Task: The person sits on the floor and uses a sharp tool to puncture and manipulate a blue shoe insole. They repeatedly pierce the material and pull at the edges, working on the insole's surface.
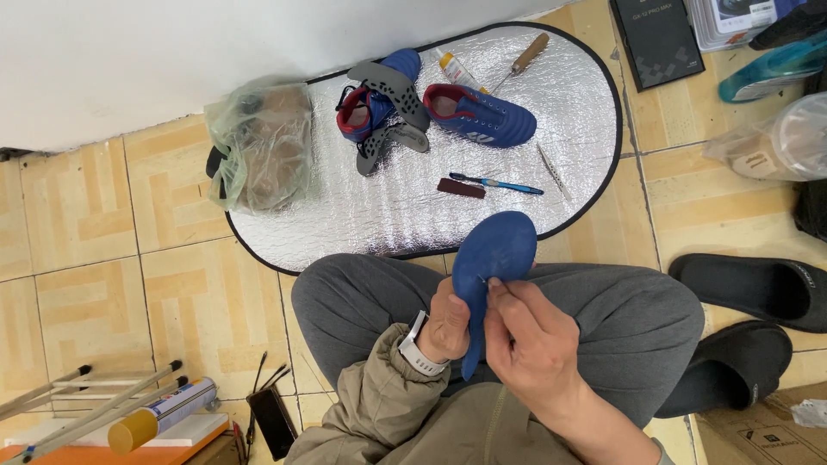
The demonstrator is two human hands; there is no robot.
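A beige tiled floor point(103, 284) carries an oval silver foil mat point(379, 207), on which lie two blue football boots point(482, 116), grey insoles point(392, 112), a glue tube point(457, 69), a wooden-handled awl point(525, 56) and a blue pen point(495, 183).

Bright, even light; foil mat point(413, 207) glares; perhaps slight edge distortion.

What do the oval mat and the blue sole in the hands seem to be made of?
Mat: probably foil-faced foam or bubble padding; it is silver, shiny and quilted, with a black bound edge. Sole: likely rubber or soft plastic; it is matte blue, smooth and thin, held in the left hand.
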